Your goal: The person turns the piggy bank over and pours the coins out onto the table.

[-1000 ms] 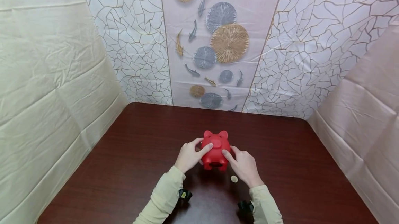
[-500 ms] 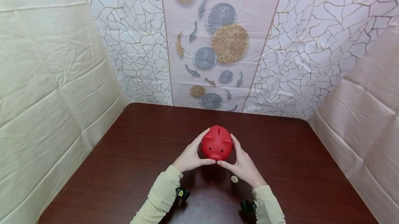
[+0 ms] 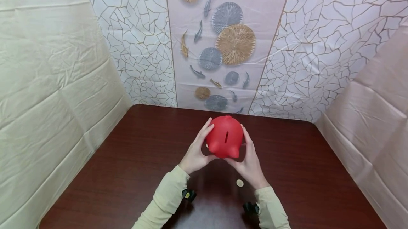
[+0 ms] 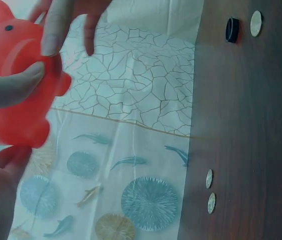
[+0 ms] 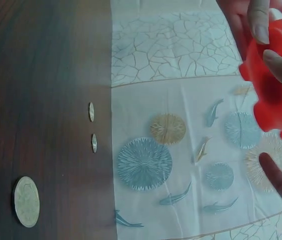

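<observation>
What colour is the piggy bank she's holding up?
Plain red piggy bank, clearest in the head view.

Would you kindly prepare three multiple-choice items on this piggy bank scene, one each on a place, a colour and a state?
1. Where is the piggy bank?
A. Standing on the table
B. Lifted above the table between both hands
C. Lying by the back wall

2. What colour is the piggy bank?
A. Red
B. Blue
C. Yellow

3. Which way does its coin slot face in the head view?
A. Down at the table
B. Hidden under a palm
C. Towards the camera

Answers:
1 B: the left hand and right hand hold the piggy bank clear of the table.
2 A: its body is red.
3 C: the coin slot shows plainly.
</observation>
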Demonstrator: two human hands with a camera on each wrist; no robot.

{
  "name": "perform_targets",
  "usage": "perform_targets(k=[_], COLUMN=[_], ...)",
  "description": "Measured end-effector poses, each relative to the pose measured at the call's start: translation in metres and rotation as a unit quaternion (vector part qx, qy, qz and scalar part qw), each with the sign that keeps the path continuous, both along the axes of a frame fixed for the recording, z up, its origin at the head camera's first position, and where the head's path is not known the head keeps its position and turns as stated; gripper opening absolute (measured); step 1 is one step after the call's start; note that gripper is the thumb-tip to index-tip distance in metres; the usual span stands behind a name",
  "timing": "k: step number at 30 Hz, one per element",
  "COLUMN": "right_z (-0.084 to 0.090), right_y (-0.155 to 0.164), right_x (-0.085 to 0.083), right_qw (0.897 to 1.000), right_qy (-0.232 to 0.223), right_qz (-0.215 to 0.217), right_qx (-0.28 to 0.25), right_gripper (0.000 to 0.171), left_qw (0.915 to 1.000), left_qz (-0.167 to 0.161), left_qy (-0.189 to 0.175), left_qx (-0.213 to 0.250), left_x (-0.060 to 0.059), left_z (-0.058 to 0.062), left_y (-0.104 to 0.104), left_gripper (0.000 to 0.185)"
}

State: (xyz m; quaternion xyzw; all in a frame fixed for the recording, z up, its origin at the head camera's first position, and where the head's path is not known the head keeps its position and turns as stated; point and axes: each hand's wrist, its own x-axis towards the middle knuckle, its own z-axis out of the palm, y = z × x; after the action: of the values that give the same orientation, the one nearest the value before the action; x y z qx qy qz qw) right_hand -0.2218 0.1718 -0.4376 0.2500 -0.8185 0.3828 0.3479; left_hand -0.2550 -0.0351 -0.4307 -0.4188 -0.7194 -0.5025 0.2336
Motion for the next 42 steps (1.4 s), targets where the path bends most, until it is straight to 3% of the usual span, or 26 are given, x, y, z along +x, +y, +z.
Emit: perform_targets(k=[8,10,13,15,18,21,23,25,30,35,38,42], right_z=[0.002,0.002,0.002,0.001,-0.002,-0.005,-0.007,-0.008,-0.006,-0.006,-0.006,-0.007], right_y=[-0.001,-0.001,0.0,0.002,0.006,0.008,0.009,0.008,0.007,0.005,0.004,0.002], right_x=[-0.004,-0.004,-0.005,-0.004,-0.001,0.003,0.004,0.005,0.007,0.009,0.009,0.01], right_qw=[0.989,0.987,0.988,0.993,0.998,0.998,0.997,0.995,0.981,0.96,0.954,0.956], right_qy=[0.143,0.16,0.15,0.113,0.049,-0.009,-0.042,-0.075,-0.164,-0.236,-0.252,-0.238], right_qz=[0.03,0.032,0.029,0.023,-0.003,-0.033,-0.046,-0.056,-0.09,-0.118,-0.122,-0.125], right_qx=[-0.001,-0.003,0.0,0.008,0.028,0.046,0.046,0.046,0.056,0.096,0.11,0.114], right_gripper=[0.082,0.08,0.083,0.088,0.102,0.114,0.112,0.105,0.086,0.069,0.061,0.047], left_qw=[0.9967,0.9955,0.9953,0.9975,0.9988,0.9919,0.9865,0.9822,0.9742,0.9533,0.9392,0.9257], left_qz=[-0.005,-0.01,-0.006,0.005,0.017,0.021,0.02,0.028,0.083,0.11,0.122,0.149], left_qy=[0.08,0.094,0.096,0.067,-0.015,-0.109,-0.15,-0.174,-0.193,-0.265,-0.304,-0.33], left_qx=[0.003,0.001,-0.007,-0.021,-0.044,-0.061,-0.064,-0.066,-0.082,-0.096,-0.104,-0.11], left_x=[0.0,0.001,0.0,-0.001,-0.002,-0.001,-0.001,-0.001,0.0,0.002,0.003,0.002], left_z=[0.0,0.001,0.002,0.001,-0.002,-0.006,-0.008,-0.009,-0.01,-0.011,-0.011,-0.012], left_y=[0.001,0.001,0.0,-0.001,-0.004,-0.007,-0.008,-0.008,-0.007,-0.005,-0.005,-0.004], left_gripper=[0.105,0.107,0.107,0.107,0.11,0.112,0.109,0.105,0.092,0.075,0.069,0.063])
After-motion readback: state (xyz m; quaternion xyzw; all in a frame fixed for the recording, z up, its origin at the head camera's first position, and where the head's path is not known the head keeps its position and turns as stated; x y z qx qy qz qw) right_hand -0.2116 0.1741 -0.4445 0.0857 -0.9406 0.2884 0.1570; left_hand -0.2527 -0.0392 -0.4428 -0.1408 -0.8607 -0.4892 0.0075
